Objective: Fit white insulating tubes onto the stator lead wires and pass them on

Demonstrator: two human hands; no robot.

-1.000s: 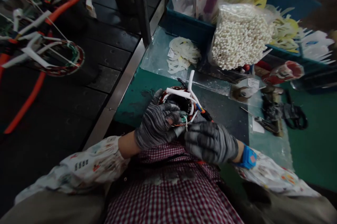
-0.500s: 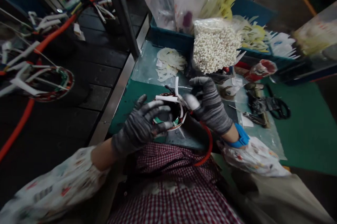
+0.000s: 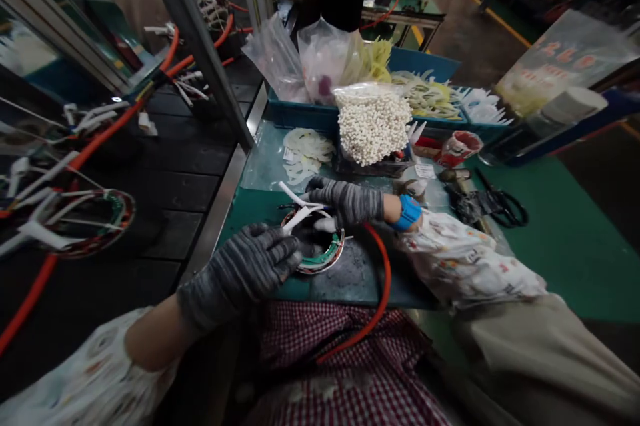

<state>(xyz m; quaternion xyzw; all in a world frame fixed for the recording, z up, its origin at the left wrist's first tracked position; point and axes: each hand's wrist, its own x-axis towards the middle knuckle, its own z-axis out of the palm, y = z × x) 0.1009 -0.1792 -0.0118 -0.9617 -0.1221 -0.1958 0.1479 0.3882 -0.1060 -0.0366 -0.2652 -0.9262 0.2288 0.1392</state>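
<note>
The round copper-wound stator ring (image 3: 320, 253) lay flat on the green desk (image 3: 565, 239) — opening upward (white sleeved leads pointing away); gloved left hand (image 3: 245, 273) gripped its near rim, right hand (image 3: 345, 201) pinched the leads.

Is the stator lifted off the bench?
No: the stator rests flat on the bench, with the left hand at its edge and the right hand on its sleeves.

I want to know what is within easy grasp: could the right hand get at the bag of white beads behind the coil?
Probably yes. The right hand lies on the coil, and the bag of white beads stands just beyond it with nothing between them.
</note>
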